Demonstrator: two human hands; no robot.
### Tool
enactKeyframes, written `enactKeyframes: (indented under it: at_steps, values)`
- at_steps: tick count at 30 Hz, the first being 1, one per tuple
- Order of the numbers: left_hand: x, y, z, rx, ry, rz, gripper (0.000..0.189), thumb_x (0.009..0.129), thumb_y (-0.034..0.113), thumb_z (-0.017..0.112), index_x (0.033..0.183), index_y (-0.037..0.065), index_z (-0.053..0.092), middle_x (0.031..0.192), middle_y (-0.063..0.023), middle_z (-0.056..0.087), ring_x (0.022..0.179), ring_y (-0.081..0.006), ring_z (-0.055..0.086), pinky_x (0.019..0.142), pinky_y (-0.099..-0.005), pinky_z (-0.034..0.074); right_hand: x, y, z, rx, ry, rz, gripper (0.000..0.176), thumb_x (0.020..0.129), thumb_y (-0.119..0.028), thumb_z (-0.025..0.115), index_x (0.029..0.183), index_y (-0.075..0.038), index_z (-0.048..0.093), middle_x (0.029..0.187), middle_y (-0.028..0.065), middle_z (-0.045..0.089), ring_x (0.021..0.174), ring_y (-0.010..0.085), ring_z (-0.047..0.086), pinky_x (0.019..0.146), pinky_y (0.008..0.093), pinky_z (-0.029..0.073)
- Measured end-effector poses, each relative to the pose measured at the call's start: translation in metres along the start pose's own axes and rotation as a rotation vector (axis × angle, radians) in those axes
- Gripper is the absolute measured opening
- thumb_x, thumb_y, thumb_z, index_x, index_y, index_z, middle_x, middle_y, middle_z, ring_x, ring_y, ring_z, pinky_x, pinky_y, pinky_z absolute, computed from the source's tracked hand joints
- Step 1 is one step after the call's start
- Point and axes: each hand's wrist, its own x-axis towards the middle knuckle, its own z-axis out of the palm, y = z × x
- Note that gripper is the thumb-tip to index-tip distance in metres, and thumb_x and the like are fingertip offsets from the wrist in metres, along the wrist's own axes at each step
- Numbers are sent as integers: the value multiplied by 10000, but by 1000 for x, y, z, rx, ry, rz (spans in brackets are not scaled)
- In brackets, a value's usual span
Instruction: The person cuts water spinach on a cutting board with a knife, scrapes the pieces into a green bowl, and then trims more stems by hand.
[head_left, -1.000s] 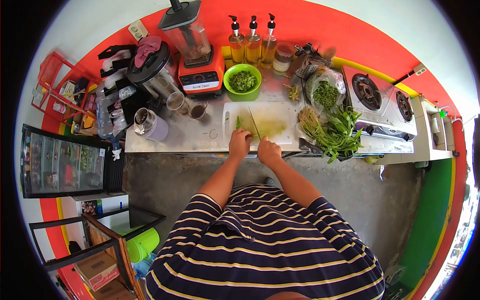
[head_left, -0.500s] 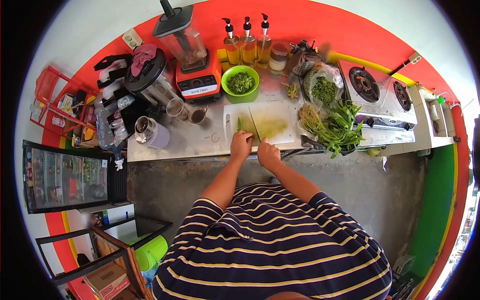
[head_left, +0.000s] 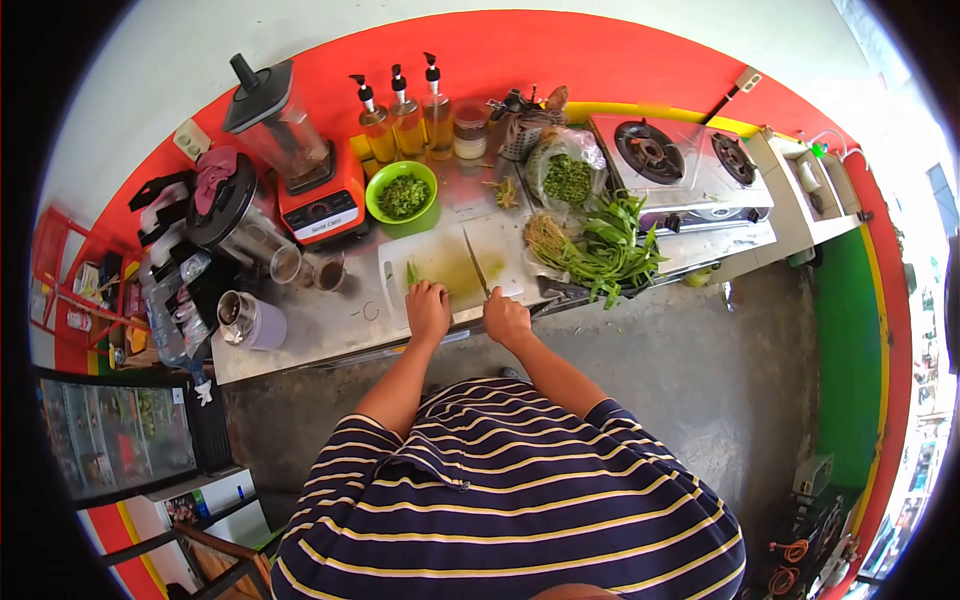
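My left hand (head_left: 428, 310) rests at the front left of the white cutting board (head_left: 393, 265), fingers curled down. A small piece of green leaf vegetable (head_left: 411, 272) sticks out past its fingertips; the rest is hidden. My right hand (head_left: 507, 318) is closed round the handle of a knife (head_left: 475, 262), to the right of my left hand. The blade points away from me over the board, apart from the green piece. Greenish wet stains mark the board. Behind it stands a lime-green bowl (head_left: 424, 222) of chopped greens (head_left: 403, 197).
Right of the board lie a bunch of leafy greens with roots (head_left: 600, 245) and a plastic bag of green pieces (head_left: 568, 180). A gas stove (head_left: 690, 195) stands beyond. A red blender (head_left: 325, 205), pump bottles (head_left: 407, 125), cups (head_left: 328, 272) and a metal-topped container (head_left: 250, 322) stand left and behind.
The camera view has turned, so the counter appears shifted left and tilted. My right hand and the knife have moved rightward, away from my left hand.
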Motion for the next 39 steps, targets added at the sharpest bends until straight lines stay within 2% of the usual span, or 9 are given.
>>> enactKeyframes:
  at_steps: [2,4,8,17,19,23,28,37,39]
  values:
    - [6,3,12,-27,42,53,57,807,83,690,860,64,688,837,-129,609,849,-344,582,785,-444,467,-1,10,-6,19,17,36,337,1001,-326,494,1114,-8,494,985,262,703,948,438,692,842,522,544]
    - [13,8,19,-109,-95,31,62,809,84,689,858,49,679,851,-136,614,862,-352,586,792,-447,469,-3,16,-8,47,85,67,352,997,-331,504,1118,0,498,992,278,696,941,450,687,845,530,539]
    - [17,16,25,-157,-140,-52,59,823,89,686,866,49,691,903,-124,632,915,-339,594,832,-444,478,-3,14,-13,68,60,37,362,993,-337,515,1119,3,506,1001,290,689,935,462,681,844,533,537]
    - [11,-3,1,-211,-91,6,119,802,69,692,914,56,731,907,-127,651,917,-352,593,842,-445,483,-2,-21,-7,39,-5,-64,354,998,-337,515,1099,3,520,976,273,700,935,454,686,843,521,540]
    - [7,-11,-7,-204,-194,-9,132,807,47,685,932,44,727,940,-137,665,951,-354,610,859,-427,484,-3,-23,0,20,16,-52,352,1000,-338,514,1098,1,512,980,265,704,941,439,693,846,511,544]
    - [4,-13,-13,-272,-200,-42,128,802,28,686,922,42,730,930,-129,667,921,-342,625,831,-419,496,-1,-29,4,-2,-6,-14,338,1004,-328,510,1102,-4,500,994,253,709,957,424,696,852,500,545]
    - [5,-14,-7,-279,-197,-147,97,785,40,708,878,27,731,866,-137,673,827,-319,660,768,-406,520,24,-31,0,-118,-30,-60,338,994,-320,523,1103,-1,492,1032,246,708,982,411,697,872,491,543]
    - [9,-17,1,-397,-239,-334,98,797,48,682,880,50,733,851,-131,709,807,-287,702,735,-387,547,-2,-36,11,-103,-60,26,343,985,-311,529,1113,7,506,1037,242,709,1013,393,694,863,467,553]
    - [12,-18,1,-395,-265,-362,98,798,51,686,883,50,734,845,-127,717,807,-281,705,737,-382,549,9,-35,10,-119,-48,-20,345,986,-314,525,1116,5,506,1035,247,708,1010,393,694,863,467,553]
